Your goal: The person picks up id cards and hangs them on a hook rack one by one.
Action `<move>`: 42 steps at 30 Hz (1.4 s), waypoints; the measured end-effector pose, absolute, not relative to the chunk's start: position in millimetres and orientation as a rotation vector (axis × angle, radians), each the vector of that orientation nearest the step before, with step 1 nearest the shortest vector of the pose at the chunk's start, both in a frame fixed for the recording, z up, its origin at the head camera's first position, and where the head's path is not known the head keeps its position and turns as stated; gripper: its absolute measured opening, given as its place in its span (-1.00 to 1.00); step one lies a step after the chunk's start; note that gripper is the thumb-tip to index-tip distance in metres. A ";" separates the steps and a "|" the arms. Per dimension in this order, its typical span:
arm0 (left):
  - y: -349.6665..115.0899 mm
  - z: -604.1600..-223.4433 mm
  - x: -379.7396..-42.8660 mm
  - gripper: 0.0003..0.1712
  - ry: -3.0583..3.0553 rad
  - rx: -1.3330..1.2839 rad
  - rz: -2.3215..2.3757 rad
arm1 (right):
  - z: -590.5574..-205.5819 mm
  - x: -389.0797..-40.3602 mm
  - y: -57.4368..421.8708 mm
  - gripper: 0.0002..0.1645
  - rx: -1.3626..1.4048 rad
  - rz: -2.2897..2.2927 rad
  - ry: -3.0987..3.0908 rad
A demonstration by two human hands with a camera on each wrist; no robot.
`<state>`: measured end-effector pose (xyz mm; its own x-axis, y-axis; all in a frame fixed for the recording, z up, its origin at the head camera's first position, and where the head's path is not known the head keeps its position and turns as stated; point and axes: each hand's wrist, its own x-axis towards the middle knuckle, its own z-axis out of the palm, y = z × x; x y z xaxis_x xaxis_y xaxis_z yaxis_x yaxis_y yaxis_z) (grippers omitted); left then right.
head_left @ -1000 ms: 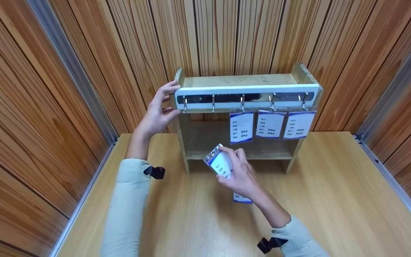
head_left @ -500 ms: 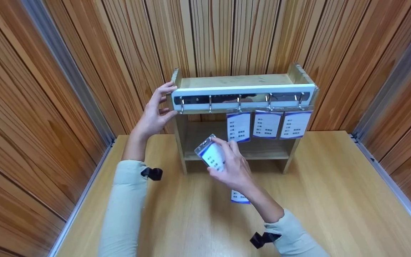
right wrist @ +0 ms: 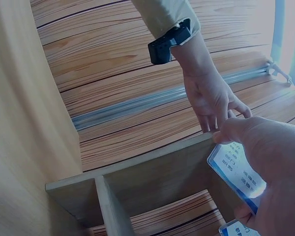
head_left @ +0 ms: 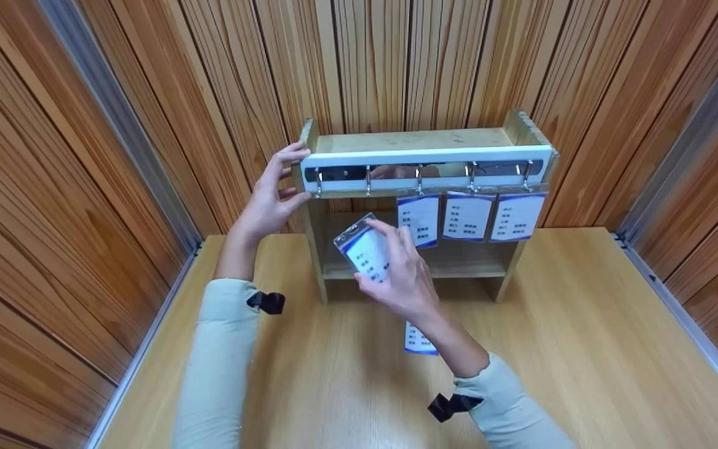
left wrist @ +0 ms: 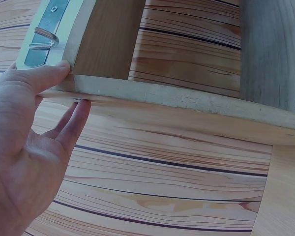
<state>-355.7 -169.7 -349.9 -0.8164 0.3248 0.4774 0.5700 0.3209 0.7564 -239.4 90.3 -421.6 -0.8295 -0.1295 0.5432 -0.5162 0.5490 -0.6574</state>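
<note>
My right hand (head_left: 404, 274) pinches a name badge (head_left: 365, 251) in a clear sleeve, tilted, in front of the wooden shelf (head_left: 418, 140). The badge's slotted top edge points up and left. In the right wrist view the badge (right wrist: 238, 169) shows between thumb and fingers. My left hand (head_left: 272, 196) grips the shelf's left end; the left wrist view has the thumb at the white hook rail (left wrist: 64, 54) and fingers on the outer side panel. Similar badges hang from the rail's three right hooks: one (head_left: 420, 218) partly behind my right hand, a middle one (head_left: 468, 216), and a rightmost one (head_left: 519, 217).
Another badge (head_left: 420, 338) lies on the table (head_left: 583, 324), partly hidden by my right forearm. The rail's two left hooks, including the second hook (head_left: 368, 181), carry no badge. Wood-panelled walls (head_left: 240, 93) stand behind and at both sides.
My right hand has moved up and slightly left with the badge, closer to the rail. The left hand keeps its grip on the shelf's end. The view has shifted slightly.
</note>
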 end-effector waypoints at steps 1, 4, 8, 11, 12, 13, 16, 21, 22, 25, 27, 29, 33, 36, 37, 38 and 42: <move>-169.6 -349.9 -355.8 -0.23 -2.350 -0.813 -1.496 | -420.8 -240.1 89.9 0.05 0.522 1.197 -2.344; -169.5 -350.0 -355.9 -0.23 -2.347 -0.814 -1.499 | -420.0 -242.1 88.8 0.04 0.510 1.193 -2.315; -169.5 -350.4 -356.5 -0.23 -2.346 -0.819 -1.502 | -421.3 -245.4 88.2 0.04 0.494 1.198 -2.254; -169.8 -350.6 -356.5 -0.23 -2.348 -0.817 -1.499 | -420.1 -248.2 87.5 0.03 0.492 1.190 -2.211; -169.9 -350.5 -356.2 -0.23 -2.349 -0.815 -1.498 | -419.1 -249.0 87.1 0.02 0.493 1.188 -2.199; -170.1 -350.4 -355.9 -0.23 -2.349 -0.813 -1.496 | -418.0 -249.9 86.6 0.02 0.495 1.186 -2.188; -170.4 -350.4 -355.5 -0.24 -2.349 -0.809 -1.495 | -414.4 -252.1 85.2 0.02 0.495 1.192 -2.173; -169.8 -351.0 -355.6 -0.25 -2.347 -0.808 -1.493 | -410.7 -255.1 82.8 0.02 0.487 1.192 -2.165; -169.6 -351.3 -355.5 -0.25 -2.347 -0.806 -1.494 | -410.3 -255.6 82.4 0.02 0.484 1.192 -2.164; -169.2 -351.9 -355.3 -0.25 -2.350 -0.798 -1.492 | -410.2 -257.7 81.5 0.02 0.484 1.199 -2.151; -169.2 -352.4 -355.2 -0.25 -2.353 -0.793 -1.493 | -410.9 -259.6 81.2 0.01 0.486 1.205 -2.141; -169.1 -352.8 -355.1 -0.24 -2.356 -0.791 -1.490 | -411.9 -261.6 81.2 0.01 0.489 1.211 -2.129; -169.2 -353.5 -354.9 -0.24 -2.352 -0.789 -1.494 | -412.7 -264.5 80.6 0.01 0.485 1.234 -2.113; -169.0 -353.2 -355.2 -0.25 -2.351 -0.791 -1.493 | -411.9 -265.0 80.3 0.01 0.480 1.246 -2.109; -169.1 -353.2 -355.7 -0.25 -2.349 -0.794 -1.493 | -411.5 -265.3 80.2 0.01 0.479 1.248 -2.107; -169.1 -353.0 -355.9 -0.26 -2.347 -0.798 -1.494 | -411.2 -265.8 80.1 0.01 0.479 1.249 -2.106; -169.5 -352.2 -357.0 -0.27 -2.337 -0.813 -1.487 | -409.4 -267.9 79.4 0.02 0.480 1.249 -2.094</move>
<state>-357.0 -169.5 -352.2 -0.8118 0.3187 0.4893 0.5782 0.3221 0.7496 -267.9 79.4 -409.4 -0.7250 0.0153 0.6886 -0.5986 0.4807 -0.6408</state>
